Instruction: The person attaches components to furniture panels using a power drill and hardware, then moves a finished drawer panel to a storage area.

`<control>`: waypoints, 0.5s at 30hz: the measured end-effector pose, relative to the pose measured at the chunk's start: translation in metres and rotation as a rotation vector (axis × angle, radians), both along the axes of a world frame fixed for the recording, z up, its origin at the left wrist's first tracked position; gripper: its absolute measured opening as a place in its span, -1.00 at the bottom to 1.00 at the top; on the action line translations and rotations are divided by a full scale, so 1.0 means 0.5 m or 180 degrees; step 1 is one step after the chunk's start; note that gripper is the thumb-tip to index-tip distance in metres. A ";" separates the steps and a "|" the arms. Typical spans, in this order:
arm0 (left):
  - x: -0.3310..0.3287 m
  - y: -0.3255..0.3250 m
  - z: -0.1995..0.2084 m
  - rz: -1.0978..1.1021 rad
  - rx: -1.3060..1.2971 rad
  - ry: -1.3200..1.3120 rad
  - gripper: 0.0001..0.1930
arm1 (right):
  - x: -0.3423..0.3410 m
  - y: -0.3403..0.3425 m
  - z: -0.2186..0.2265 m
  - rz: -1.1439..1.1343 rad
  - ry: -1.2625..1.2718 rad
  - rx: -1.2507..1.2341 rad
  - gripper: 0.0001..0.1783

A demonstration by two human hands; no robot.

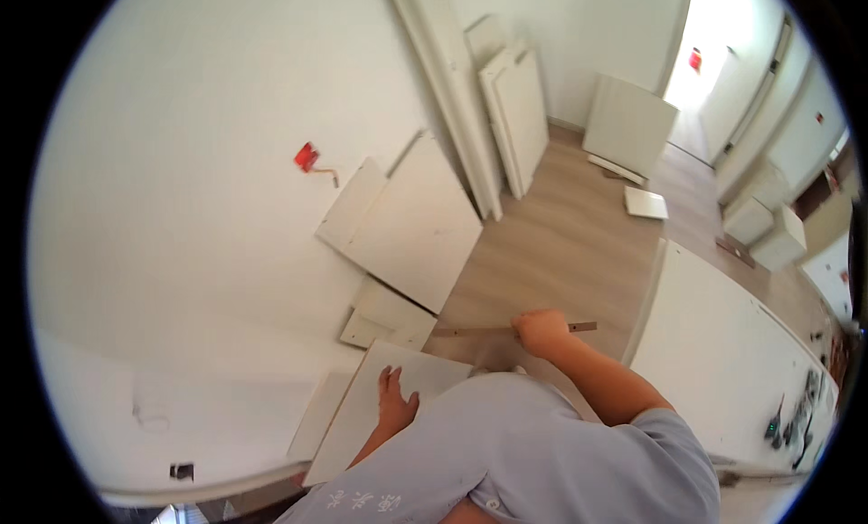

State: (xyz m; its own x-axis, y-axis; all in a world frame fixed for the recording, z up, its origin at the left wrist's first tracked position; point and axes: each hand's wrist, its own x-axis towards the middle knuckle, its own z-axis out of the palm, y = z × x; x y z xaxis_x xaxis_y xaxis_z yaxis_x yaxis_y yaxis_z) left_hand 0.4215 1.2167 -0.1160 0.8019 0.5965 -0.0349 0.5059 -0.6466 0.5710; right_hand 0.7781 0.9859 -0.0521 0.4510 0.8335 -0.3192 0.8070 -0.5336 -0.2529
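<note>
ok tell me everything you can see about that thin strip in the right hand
The thin strip is a long, narrow, flat piece, brownish, possibly wood or metal. It lies roughly level above the wood-look floor, running left to right. The right hand is closed around it right of its middle, so a long end sticks out left and a short end right. Nothing else visibly touches it.

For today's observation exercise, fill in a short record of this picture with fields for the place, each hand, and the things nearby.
Place: room with a wood-look floor and white walls
Left hand: open, flat on a white panel lying on the floor
Right hand: closed around a thin brown strip held level above the floor
Nearby: white boards leaning on the wall, a large white panel at the right
On wall: small red tool
</note>
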 end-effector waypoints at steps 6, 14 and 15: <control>0.262 0.055 -0.084 -0.1052 -0.0288 -0.0152 -0.12 | -0.061 -0.045 0.051 -0.0373 0.0336 -0.0167 -0.85; 0.355 0.056 -0.213 -0.2330 -0.1271 0.0532 -0.60 | -0.142 -0.126 -0.006 -0.0652 -0.0030 0.0003 -0.83; 0.382 0.069 -0.235 -0.2634 -0.1098 0.0151 -0.60 | -0.134 -0.132 -0.004 -0.0731 -0.0050 -0.0049 -0.82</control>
